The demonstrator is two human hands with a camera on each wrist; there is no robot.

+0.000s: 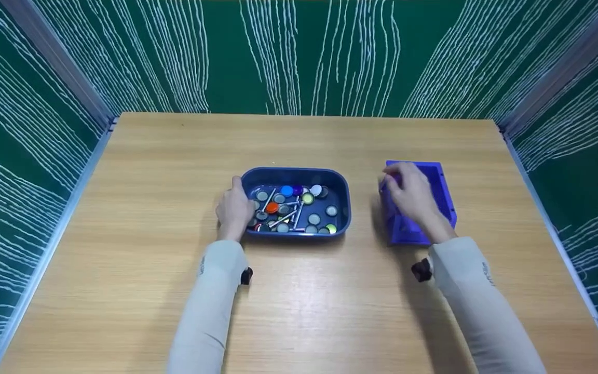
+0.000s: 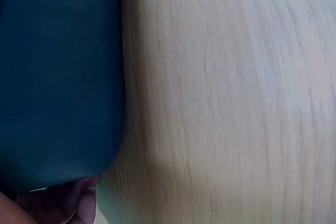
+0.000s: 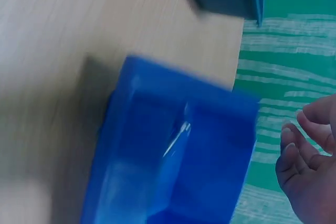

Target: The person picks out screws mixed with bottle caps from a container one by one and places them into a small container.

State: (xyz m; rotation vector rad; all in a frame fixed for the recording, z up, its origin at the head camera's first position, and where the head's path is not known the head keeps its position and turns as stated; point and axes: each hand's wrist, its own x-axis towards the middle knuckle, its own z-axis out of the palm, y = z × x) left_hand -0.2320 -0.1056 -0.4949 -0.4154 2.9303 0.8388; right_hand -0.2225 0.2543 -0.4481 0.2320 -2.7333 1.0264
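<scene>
A navy basin (image 1: 348, 208) holds bottle caps (image 1: 331, 210) in several colours and thin silvery rods that look like nails or screws (image 1: 299, 215). My left hand (image 1: 234, 212) grips its left rim, and in the left wrist view the fingers (image 2: 79, 203) curl against the outer wall. My right hand (image 1: 410, 192) is over the left part of a purple-blue bin (image 1: 449, 208). In the right wrist view its fingers (image 3: 294, 161) are loosely bent and apart, with nothing visible between them. A small pinkish spot shows by the fingertips in the head view; I cannot tell what it is.
Both containers stand on a wooden table (image 1: 299, 311), the bin to the right of the basin with a gap between. A divider (image 3: 176, 150) runs inside the bin, with a thin bright streak on it. Green walls (image 1: 226, 52) with white lines enclose the table's back and sides.
</scene>
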